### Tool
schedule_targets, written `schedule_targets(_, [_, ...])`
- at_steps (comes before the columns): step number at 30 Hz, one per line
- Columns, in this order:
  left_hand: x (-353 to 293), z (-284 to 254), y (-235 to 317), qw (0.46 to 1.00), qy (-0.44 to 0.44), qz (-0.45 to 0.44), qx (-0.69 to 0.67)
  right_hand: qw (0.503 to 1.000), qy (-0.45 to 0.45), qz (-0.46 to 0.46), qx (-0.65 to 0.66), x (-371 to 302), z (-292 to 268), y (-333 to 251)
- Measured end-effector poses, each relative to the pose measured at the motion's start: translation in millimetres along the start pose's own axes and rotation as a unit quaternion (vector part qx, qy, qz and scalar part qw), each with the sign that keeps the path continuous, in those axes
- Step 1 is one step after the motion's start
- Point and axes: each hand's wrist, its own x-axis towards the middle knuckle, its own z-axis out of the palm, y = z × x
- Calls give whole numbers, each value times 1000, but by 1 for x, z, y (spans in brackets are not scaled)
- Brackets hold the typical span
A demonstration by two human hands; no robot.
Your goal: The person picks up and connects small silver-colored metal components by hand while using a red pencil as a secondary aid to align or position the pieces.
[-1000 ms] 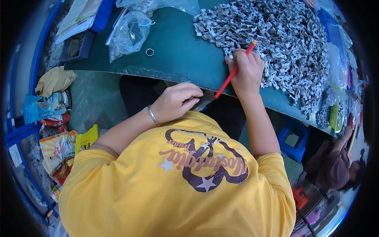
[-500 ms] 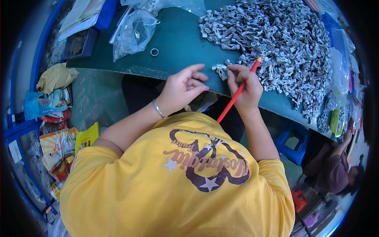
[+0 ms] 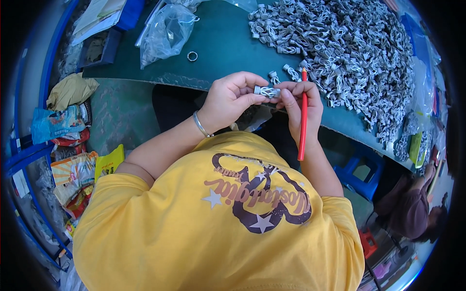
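Observation:
A small grey looped part point(image 3: 267, 91), with a ribbed collar at one end, is held level between my two hands just over the table's near edge. My left hand point(image 3: 232, 95) pinches its collar end between thumb and fingers. At the other end, the fingertips of my right hand point(image 3: 302, 99) meet the loops. That same hand also keeps a red pencil point(image 3: 303, 127) tucked across its fingers, its tip pointing away from me. Two similar loose parts point(image 3: 291, 72) lie just beyond my fingers, beside a large heap of grey looped parts point(image 3: 335, 53).
On the green table point(image 3: 218, 46) lie a lone ring point(image 3: 192, 56) and a clear plastic bag point(image 3: 167, 34). A blue bin point(image 3: 99, 48) stands at the far left. Snack packets point(image 3: 73, 174) fill the left side. A blue stool point(image 3: 360, 169) and another person point(image 3: 407, 208) are at the right.
My hands have come together, and one looped part is now up between them. The red pencil has swung more upright in my right hand.

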Motion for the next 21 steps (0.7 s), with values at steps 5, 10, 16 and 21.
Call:
schedule_targets(5, [-3, 1, 6, 1000, 2, -1, -4, 998, -8, 11, 61, -3, -3, -2])
schedule_targets(10, [-5, 0, 11, 998, 1, -5, 58, 994, -23, -3, 106, -6, -4, -1])
schedule_targets(16, [-6, 0, 13, 977, -39, 104, 182, 995, -53, -20, 86, -9, -9, 10])
schedule_targets(21, [-10, 0, 11, 983, -28, 91, 156, 994, -52, -98, 25, -10, -11, 9])
